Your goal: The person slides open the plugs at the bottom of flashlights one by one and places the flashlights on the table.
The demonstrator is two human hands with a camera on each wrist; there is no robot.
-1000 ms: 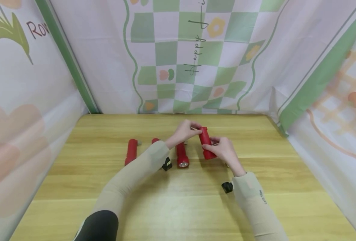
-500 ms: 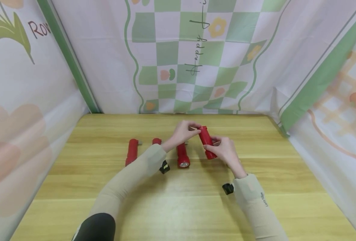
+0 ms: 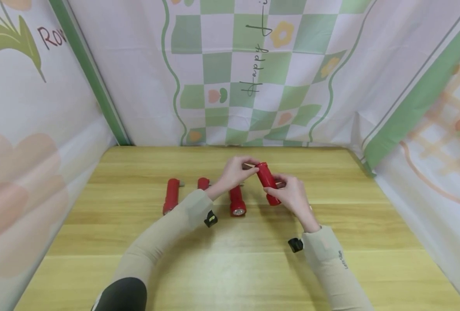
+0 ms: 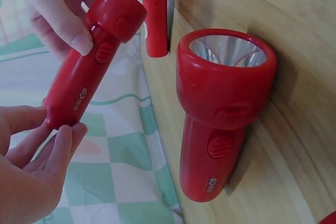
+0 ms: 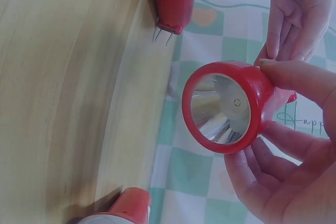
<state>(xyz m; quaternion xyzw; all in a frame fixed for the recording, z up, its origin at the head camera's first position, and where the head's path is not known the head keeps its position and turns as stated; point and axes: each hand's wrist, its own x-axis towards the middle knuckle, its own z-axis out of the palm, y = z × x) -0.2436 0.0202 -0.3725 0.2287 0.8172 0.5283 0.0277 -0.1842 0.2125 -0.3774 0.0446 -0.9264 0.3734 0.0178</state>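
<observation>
Both hands hold one red flashlight (image 3: 266, 176) above the table, tilted, its lens end toward the near side. My left hand (image 3: 235, 172) pinches the narrow tail end between thumb and fingers. Around the head end curl the fingers and thumb of my right hand (image 3: 292, 194). In the right wrist view the clear lens and reflector (image 5: 220, 108) face the camera. A ribbed switch (image 4: 104, 52) shows on the body in the left wrist view. Just left of the held one, another red flashlight (image 3: 237, 201) lies on the table, lens toward me.
Two more red flashlights, one at far left (image 3: 171, 194) and one partly behind the left forearm (image 3: 203, 183), lie in the row. Metal prongs (image 5: 163, 36) stick out of one tail. A red flashlight with a white rim (image 4: 156, 19) lies on the right side. Patterned cloth (image 3: 253, 65) hangs behind the table.
My left forearm has shifted slightly left and down. Both hands keep their grip on the flashlight, which stays nearly in place.
</observation>
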